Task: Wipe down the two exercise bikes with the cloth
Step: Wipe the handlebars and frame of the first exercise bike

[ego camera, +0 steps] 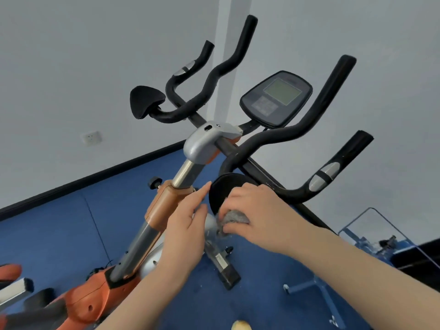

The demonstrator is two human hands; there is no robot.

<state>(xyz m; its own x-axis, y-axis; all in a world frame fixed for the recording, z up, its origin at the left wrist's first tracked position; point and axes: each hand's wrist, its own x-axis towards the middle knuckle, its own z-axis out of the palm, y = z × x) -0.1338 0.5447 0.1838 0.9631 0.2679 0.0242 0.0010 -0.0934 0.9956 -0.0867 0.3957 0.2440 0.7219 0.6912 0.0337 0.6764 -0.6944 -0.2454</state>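
An orange and grey exercise bike (pixel 164 206) fills the middle of the head view, with black handlebars (pixel 281 139) and a console screen (pixel 277 98) above. My right hand (pixel 257 210) is shut on a bunched grey cloth (pixel 232 221), pressed against the grey frame part just under the black round elbow pad (pixel 222 189). My left hand (pixel 188 222) rests open beside it, fingers stretched toward the orange post collar. Part of a second orange bike (pixel 14 279) shows at the lower left edge.
Blue floor mat (pixel 59 234) lies underneath, and white walls with a socket (pixel 91 138) stand behind. A blue metal stand (pixel 316 289) and a clear plastic panel (pixel 371 232) sit at the right. The bike's front foot (pixel 223 265) rests on the floor.
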